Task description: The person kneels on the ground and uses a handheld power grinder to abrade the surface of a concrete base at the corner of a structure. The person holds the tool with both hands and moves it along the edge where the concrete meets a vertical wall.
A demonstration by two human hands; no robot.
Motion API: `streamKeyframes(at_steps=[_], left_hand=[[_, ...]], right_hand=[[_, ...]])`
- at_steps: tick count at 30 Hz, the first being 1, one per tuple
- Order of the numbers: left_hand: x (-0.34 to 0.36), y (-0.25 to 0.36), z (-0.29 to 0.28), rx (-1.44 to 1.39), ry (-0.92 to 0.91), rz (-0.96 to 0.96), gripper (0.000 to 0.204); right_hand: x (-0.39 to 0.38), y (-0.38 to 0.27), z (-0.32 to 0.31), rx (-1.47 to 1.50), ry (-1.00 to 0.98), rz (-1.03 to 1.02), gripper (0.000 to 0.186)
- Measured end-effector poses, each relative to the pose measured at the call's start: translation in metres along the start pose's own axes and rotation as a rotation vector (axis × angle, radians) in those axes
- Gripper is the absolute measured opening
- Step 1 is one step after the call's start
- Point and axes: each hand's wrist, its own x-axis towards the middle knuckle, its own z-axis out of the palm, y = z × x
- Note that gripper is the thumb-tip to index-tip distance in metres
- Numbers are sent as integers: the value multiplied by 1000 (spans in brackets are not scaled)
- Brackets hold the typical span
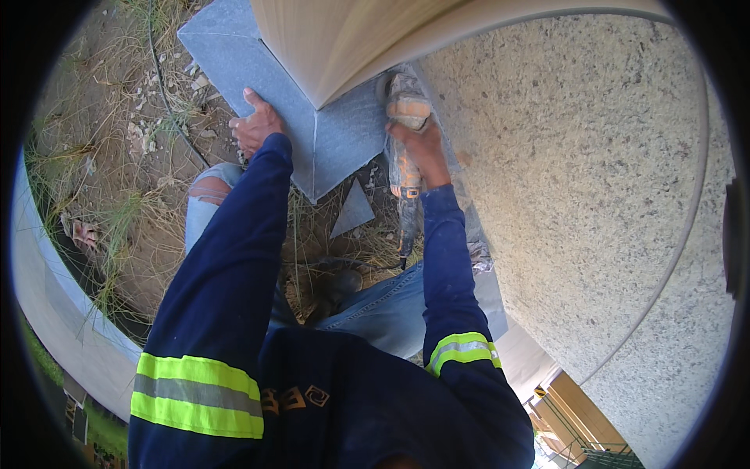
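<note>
A speckled stone wall (pixel 594 195) fills the right side, and bare ground (pixel 148 195) with dry grass spreads on the left. Between them, the left sleeve (pixel 223 258), dark blue, runs up and slightly rightward with the arm extended; the right sleeve (pixel 448 258) reaches almost straight forward. A beige column (pixel 336 47) comes down to a sharp corner over the blue-grey slabs (pixel 344 141), which meet along a pale seam. The dusty orange-and-grey power tool (pixel 404 168) lies lengthwise between the slabs and the wall, its head at the slabs' right edge; contact there cannot be told. The right hand (pixel 426 148) has its grip wrapped around the tool's body, wrist straight. The left hand (pixel 259 129) rests on the slabs' left edge, thumb pointing forward, apart from the fingers; whether its grip pinches the edge I cannot tell. Smallest, a triangular offcut (pixel 353 211) lies just below the slabs.
</note>
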Motion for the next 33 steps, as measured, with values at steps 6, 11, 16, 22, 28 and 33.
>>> streamKeyframes(at_steps=[6,11,16,22,28,33], left_hand=[[2,-1,2,-14,27,4,95],[-1,1,1,-12,30,7,95],[-1,1,0,-10,13,14,95],[2,0,2,-6,22,11,95],[2,-1,2,-13,13,-6,96],[2,0,-2,-15,-3,5,98]], right_hand=[[4,6,-6,-16,-6,-2,66],[-1,4,-2,-51,-10,-53,66],[6,4,-4,-38,6,-8,66],[-8,3,-11,-67,-5,-10,69],[-35,14,7,-163,-34,2,74],[-36,-7,17,-182,-70,-34,71]])
